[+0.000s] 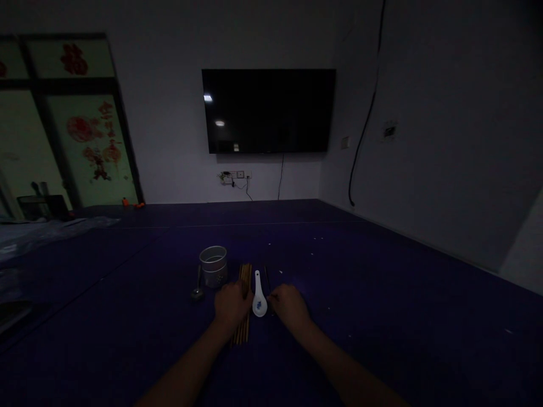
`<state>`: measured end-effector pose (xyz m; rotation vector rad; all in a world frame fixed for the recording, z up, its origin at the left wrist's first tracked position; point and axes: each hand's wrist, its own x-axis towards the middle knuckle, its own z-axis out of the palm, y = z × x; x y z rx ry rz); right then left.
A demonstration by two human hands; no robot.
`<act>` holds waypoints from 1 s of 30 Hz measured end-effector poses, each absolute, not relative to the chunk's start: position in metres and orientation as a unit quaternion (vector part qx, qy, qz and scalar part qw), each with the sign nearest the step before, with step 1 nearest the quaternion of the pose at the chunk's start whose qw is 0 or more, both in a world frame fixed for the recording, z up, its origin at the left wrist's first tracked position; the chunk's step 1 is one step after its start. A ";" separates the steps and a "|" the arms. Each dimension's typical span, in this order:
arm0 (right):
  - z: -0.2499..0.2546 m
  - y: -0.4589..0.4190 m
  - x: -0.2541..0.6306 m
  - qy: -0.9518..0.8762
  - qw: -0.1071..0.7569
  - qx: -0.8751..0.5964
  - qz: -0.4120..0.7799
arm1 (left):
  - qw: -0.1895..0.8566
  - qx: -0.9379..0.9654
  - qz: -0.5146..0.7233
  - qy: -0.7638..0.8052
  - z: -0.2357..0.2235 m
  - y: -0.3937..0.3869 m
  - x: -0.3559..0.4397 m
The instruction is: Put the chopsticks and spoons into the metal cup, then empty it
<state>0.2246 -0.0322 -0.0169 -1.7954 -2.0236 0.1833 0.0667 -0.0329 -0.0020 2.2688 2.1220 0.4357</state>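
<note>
A bundle of wooden chopsticks (242, 332) lies lengthwise on the dark blue surface. My left hand (232, 302) is closed over its middle, fingers curled round the sticks. Just right of that hand is a white soup spoon (259, 306) with a blue mark in its bowl, handle pointing away. My right hand (288, 304) is closed in a pinch at the near end of a thin dark utensil (266, 276); its kind is too dim to make out. Left of the chopsticks stands a metal cup (214, 270), upright, with a metal spoon (198, 289) beside it.
Small white scraps (312, 254) are scattered over the blue surface (382, 316). Clear plastic sheeting (55, 229) lies at the far left, near a dark flat object (12, 315). A television (269, 110) hangs on the back wall, and a cable (365, 130) runs down the right wall.
</note>
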 end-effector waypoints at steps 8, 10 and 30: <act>-0.015 -0.033 0.221 -0.727 0.185 -0.656 0.085 | -0.001 0.707 0.122 0.697 0.002 -0.033 0.066; -0.015 -0.033 0.221 -0.730 0.182 -0.654 0.081 | -0.003 0.705 0.123 0.698 0.002 -0.033 0.065; -0.008 -0.041 0.216 -0.736 0.167 -0.654 0.062 | 0.001 0.797 0.220 0.562 -0.006 -0.030 0.067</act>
